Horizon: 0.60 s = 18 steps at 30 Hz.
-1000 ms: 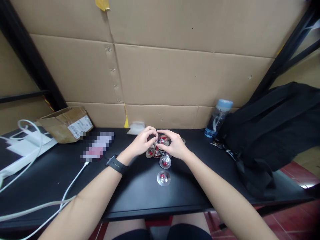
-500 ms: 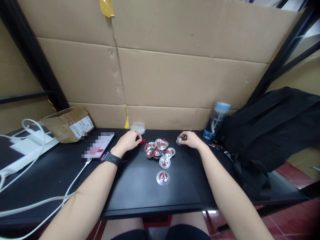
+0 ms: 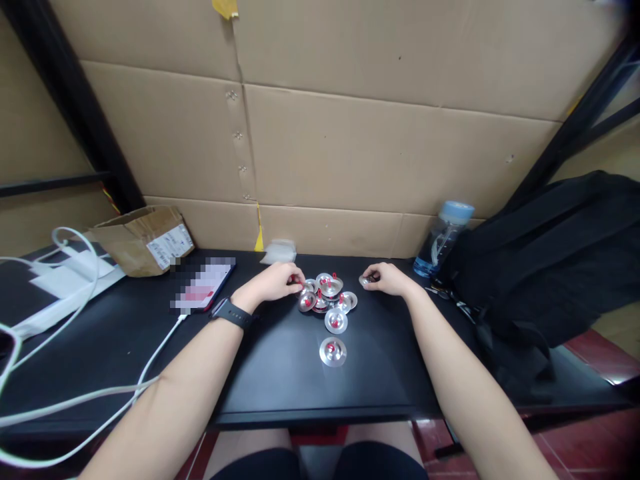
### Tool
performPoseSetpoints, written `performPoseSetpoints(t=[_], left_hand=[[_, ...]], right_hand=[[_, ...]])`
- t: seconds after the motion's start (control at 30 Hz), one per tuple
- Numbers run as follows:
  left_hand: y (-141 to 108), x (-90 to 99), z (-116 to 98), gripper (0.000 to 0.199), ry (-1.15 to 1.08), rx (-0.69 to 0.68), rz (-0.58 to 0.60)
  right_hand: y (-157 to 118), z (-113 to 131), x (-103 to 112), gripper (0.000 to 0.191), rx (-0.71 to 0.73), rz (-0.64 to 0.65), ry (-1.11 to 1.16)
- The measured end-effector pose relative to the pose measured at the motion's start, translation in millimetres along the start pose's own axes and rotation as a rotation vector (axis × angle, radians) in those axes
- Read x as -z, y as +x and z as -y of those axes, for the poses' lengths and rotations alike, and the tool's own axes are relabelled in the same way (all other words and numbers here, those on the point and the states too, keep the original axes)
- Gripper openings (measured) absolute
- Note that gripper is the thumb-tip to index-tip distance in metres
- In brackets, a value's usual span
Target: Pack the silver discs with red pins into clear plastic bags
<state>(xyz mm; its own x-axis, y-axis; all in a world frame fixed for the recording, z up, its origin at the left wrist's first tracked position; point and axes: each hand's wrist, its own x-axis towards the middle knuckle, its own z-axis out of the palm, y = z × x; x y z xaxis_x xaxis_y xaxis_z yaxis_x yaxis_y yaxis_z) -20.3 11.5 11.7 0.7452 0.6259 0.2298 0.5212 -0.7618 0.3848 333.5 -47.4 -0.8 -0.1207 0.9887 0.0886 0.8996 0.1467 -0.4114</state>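
A heap of small silver finger cymbals (image 3: 330, 288) with red loops lies on the black table. At the heap's left edge is my left hand (image 3: 281, 281), thumb and fingers closed in a pinch; a bit of red loop shows at its fingertips, mostly hidden. My right hand (image 3: 387, 279) pinches a single finger cymbal (image 3: 366, 281) by its rim, right of the heap and apart from it. In front of the heap, one cymbal (image 3: 336, 321) lies flat against it, and another cymbal (image 3: 333, 351) lies nearer to me.
A phone (image 3: 205, 287) on a white cable and an open cardboard box (image 3: 130, 247) are at left. Behind my left hand rests a clear plastic bag (image 3: 279, 251). A water bottle (image 3: 445, 237) and a black backpack (image 3: 545, 260) stand at right, before a cardboard wall (image 3: 350, 153).
My left hand has moved right, up to the heap's left edge, with the red loop at its fingertips. My right hand still holds its cymbal nearly in place. The camera view has shifted slightly.
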Motion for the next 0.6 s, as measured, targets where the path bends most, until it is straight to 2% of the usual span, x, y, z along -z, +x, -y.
performPoseSetpoints(t=[0.17,0.27,0.37,0.43,0.53,0.6], left_hand=[[-2,-2.3,-4,0.013,-0.074,0.033,0.024],[-4,7.5,-9,0.013,-0.024,0.042,-0.029],[-5,20.3,-18,0.015,0.002,0.018,-0.125],[-5,24.8,-25,0.016,-0.028,-0.017,-0.191],[-3,22.1,-38,0.013,-0.097,-0.067,-0.266],[-2,15.8,-46,0.011,-0.157,-0.08,-0.283]], right_hand=[[-1,5,-1,0.029,-0.006,-0.001,-0.025],[-1,15,-2,0.033,0.043,-0.113,-0.053],[-4,42,-6,0.023,0.189,-0.255,0.049],[-9,66,-12,0.028,0.276,-0.293,0.202],[-16,100,-22,0.04,0.362,-0.285,0.343],[-20,115,-27,0.037,0.382,-0.278,0.354]])
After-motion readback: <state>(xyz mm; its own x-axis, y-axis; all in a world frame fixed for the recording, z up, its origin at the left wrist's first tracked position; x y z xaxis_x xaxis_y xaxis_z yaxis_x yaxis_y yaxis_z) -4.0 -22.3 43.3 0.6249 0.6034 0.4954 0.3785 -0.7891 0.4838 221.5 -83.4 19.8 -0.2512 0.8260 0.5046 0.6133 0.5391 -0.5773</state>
